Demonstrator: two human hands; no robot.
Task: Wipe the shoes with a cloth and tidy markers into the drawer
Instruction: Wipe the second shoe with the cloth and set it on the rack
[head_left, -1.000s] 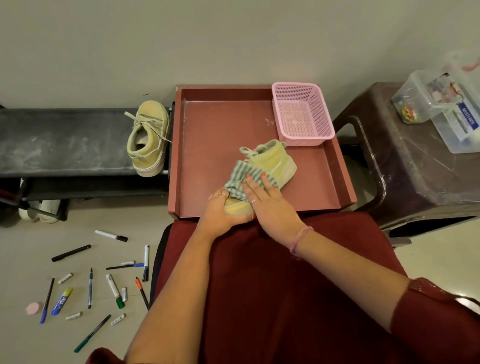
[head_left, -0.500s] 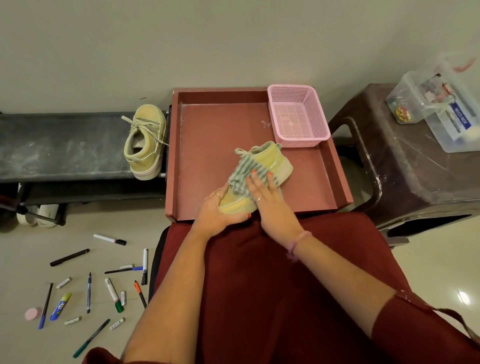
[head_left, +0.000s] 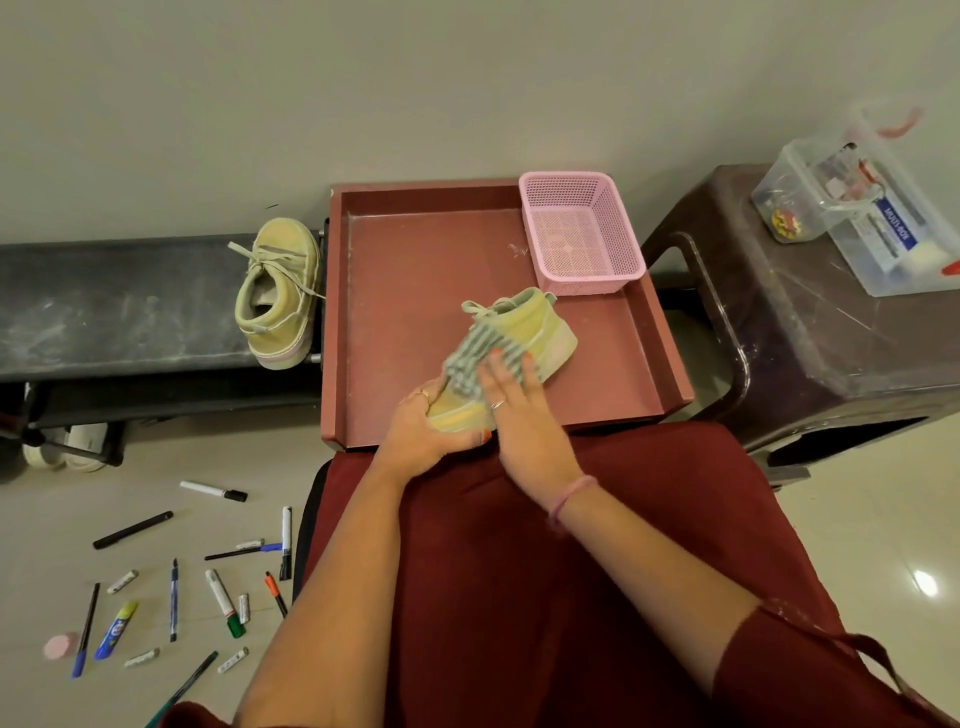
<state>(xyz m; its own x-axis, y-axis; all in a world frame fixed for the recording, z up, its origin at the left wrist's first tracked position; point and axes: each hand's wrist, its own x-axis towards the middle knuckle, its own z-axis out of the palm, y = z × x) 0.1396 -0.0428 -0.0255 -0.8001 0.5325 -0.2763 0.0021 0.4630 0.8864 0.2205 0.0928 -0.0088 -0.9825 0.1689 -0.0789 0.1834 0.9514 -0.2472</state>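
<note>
Nearest the camera, the left hand is curled round the toe of the pale yellow-green canvas high-top shoe, thumb under the sole edge and fingers over the top, while the right hand lies flat, fingers straight and spread, pressing the grey-and-white striped cloth onto the shoe's upper near the laces. The likeliest trouble is that the shoe twists or slides across the smooth reddish-brown shallow drawer tray it rests in, since only the toe is held and the heel is free; a hard stroke toward the heel could also push it against the pink perforated plastic basket just beyond. The cloth is bunched (more a wad than a flat pad), so it may snag the loose lace ends or slip from under an open palm. The shoe itself lies tilted on its side, toe toward the person, fabric dull and slightly soiled, with a pale thick sole. Down on the floor to the left, the scattered markers and pens lie well apart from the tray, untouched, so that half of the job looks not yet begun. Farther off, the matching second yellow-green shoe sits upright on the dark dusty bench, just beside the tray's left wall; whether it is wiped I cannot tell.
</note>
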